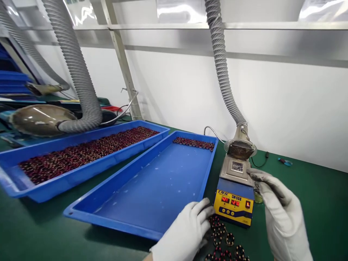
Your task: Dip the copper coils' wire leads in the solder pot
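Tray rim (pixel 209 168) flanks left hand (pixel 187 225); tabletop (pixel 326 195) stretches past right hand (pixel 282 210).

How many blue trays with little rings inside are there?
2: the left tray, mostly covered in rings, and the middle tray, with rings at its far end. The blue stack at far left may hide more.

Free: tabletop (pixel 323 203) right of the right hand (pixel 284 214); middle of the near blue tray (pixel 163 185), open from above. Obstructions: display-fronted unit (pixel 235 192), between both hands; hood (pixel 240 148) and grey hose (pixel 224 72), over its rear; tray walls, left; loose rings (pixel 221 229), by the left hand (pixel 187 226); thin cable (pixel 261 165), toward the wall (pixel 293 108).
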A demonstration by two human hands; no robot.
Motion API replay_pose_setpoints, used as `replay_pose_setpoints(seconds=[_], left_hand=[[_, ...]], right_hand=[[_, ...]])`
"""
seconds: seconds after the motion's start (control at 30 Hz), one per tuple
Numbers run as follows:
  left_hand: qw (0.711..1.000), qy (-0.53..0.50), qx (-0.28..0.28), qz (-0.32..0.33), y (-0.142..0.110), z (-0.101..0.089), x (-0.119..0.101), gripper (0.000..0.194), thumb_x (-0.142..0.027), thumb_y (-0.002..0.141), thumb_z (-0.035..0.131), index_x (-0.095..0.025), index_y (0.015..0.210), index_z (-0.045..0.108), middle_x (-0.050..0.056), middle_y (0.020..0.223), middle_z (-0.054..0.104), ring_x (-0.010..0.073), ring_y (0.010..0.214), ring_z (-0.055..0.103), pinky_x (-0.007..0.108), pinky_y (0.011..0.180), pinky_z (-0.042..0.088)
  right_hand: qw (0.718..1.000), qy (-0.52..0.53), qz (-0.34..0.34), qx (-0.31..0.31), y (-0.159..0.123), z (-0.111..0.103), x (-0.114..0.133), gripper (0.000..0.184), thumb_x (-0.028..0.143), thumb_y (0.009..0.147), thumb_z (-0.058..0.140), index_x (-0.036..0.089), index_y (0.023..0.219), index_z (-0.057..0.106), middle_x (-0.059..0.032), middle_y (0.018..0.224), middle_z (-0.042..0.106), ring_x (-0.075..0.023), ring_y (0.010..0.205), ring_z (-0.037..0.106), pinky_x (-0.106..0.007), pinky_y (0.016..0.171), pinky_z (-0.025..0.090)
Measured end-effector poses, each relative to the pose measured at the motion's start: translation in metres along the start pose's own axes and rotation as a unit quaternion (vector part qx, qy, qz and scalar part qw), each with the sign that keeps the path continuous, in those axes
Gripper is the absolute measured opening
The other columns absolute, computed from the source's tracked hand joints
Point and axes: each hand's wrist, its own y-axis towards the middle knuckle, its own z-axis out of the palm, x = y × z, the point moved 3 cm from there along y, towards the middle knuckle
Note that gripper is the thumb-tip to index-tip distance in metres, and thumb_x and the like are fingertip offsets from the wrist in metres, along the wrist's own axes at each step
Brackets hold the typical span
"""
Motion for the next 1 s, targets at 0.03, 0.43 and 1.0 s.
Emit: replay_pose_setpoints(seconds=[0.03, 0.43, 1.0], left_hand=[[0.998, -0.019, -0.062, -0.022, 0.006, -0.017, 0.004, 0.014, -0.031, 0.069, 0.064, -0.022, 0.079, 0.06, 0.0, 0.116, 0.06, 0.0233, 0.114, 0.046, 0.038, 0.086, 0.043], [0.903, 0.031, -0.427, -0.035, 0.043, -0.078, 0.006, 0.016, -0.035, 0.078, 0.051, -0.021, 0.084, 0.054, 0.012, 0.114, 0.048, 0.0307, 0.118, 0.035, 0.041, 0.082, 0.038], [0.879, -0.357, -0.294, -0.119, 0.037, -0.063, 0.033, 0.031, -0.014, 0.064, 0.059, -0.028, 0.091, 0.057, 0.002, 0.116, 0.058, 0.0223, 0.108, 0.052, 0.037, 0.089, 0.046]], right_hand=[[1.0, -0.001, 0.022, 0.013, 0.002, 0.004, -0.004, 0.022, 0.03, 0.074, 0.061, 0.023, 0.094, 0.065, -0.0052, 0.099, 0.066, -0.0212, 0.093, 0.059, -0.036, 0.086, 0.045], [0.9, 0.362, 0.192, 0.148, 0.001, 0.055, -0.029, 0.025, 0.029, 0.057, 0.076, 0.019, 0.077, 0.066, -0.0072, 0.08, 0.069, -0.021, 0.079, 0.063, -0.031, 0.074, 0.048], [0.966, 0.21, 0.082, 0.127, -0.001, 0.057, -0.029, 0.017, 0.031, 0.067, 0.068, 0.023, 0.082, 0.068, -0.0059, 0.081, 0.068, -0.0188, 0.074, 0.063, -0.028, 0.068, 0.05]])
